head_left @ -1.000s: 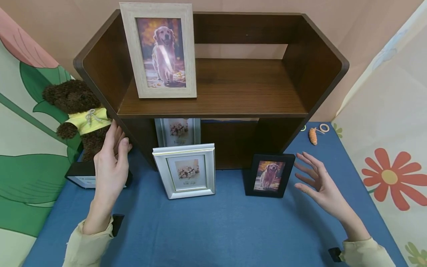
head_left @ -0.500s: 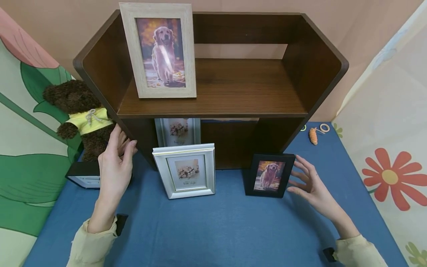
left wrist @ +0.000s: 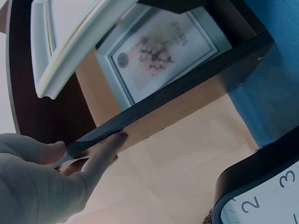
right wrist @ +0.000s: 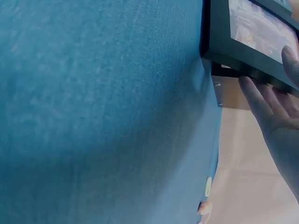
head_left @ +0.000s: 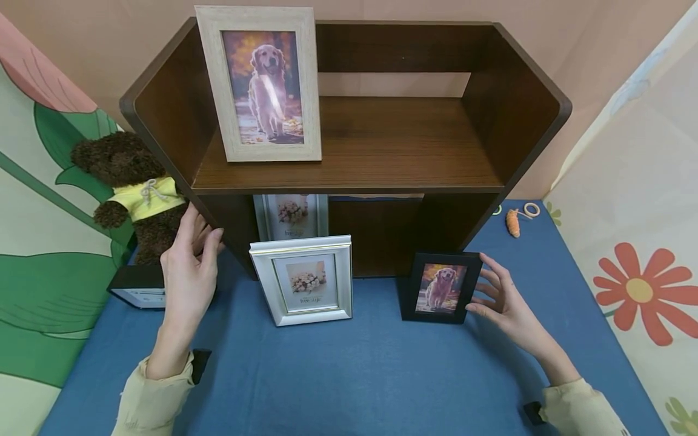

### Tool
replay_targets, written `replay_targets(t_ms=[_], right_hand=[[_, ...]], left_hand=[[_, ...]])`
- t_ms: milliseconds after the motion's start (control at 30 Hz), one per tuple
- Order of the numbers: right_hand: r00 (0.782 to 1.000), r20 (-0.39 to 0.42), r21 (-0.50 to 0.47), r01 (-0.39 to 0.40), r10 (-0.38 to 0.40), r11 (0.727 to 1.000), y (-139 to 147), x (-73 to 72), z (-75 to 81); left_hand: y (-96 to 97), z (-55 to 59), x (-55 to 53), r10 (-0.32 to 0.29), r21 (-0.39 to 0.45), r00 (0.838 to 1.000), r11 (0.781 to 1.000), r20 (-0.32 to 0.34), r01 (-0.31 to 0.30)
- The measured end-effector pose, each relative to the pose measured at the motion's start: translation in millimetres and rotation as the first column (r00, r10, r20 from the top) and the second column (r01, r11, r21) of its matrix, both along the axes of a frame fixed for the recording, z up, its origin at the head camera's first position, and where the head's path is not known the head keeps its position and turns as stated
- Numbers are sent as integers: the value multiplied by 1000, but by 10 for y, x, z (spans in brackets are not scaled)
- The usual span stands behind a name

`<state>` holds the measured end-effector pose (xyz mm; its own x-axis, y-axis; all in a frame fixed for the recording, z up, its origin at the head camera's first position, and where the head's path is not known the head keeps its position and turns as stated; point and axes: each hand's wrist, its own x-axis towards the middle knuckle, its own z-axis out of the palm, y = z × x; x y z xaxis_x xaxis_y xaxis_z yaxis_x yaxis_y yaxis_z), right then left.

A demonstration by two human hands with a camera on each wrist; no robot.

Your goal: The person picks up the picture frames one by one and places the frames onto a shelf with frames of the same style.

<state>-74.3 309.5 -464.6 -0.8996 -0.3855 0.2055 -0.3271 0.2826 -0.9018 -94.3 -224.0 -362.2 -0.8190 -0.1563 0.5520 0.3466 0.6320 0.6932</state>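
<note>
My left hand (head_left: 189, 275) pinches the left side panel of the dark brown wooden shelf (head_left: 403, 142), thumb and fingers on either side of its front edge; the left wrist view shows the panel (left wrist: 196, 70) between them. Over at the right, my right hand (head_left: 507, 303) holds the right edge of a small black picture frame (head_left: 471, 272) with a dog photo. That frame leans back on the table at the shelf's lower right front. In the right wrist view the thumb (right wrist: 290, 63) is at its front and the fingertips are along its side.
A silver picture frame (head_left: 346, 278) stands before the shelf, another (head_left: 262, 215) inside it. A whitish dog-photo frame (head_left: 218, 91) stands on the upper shelf. Left are a brown teddy bear (head_left: 144, 203) and a black-cased clock (left wrist: 229, 182). An orange trinket (head_left: 512, 223) lies right, on blue cloth (head_left: 349, 381).
My right hand has moved left, from beside the black picture frame onto its right edge. My left hand has shifted slightly right along the shelf's side panel.
</note>
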Motion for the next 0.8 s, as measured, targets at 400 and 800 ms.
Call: replay_targets(t_ms=[400,800], right_hand=[[1000,-10,10,9,-9,1000,-25,-47,-41],[1000,-5,-11,4,-4,1000,-28,-81,-66]], left_hand=[[4,6,-42,9,-36,999,999,-38,-11],[14,0,-57,18,-26,1000,1000,0,-18]])
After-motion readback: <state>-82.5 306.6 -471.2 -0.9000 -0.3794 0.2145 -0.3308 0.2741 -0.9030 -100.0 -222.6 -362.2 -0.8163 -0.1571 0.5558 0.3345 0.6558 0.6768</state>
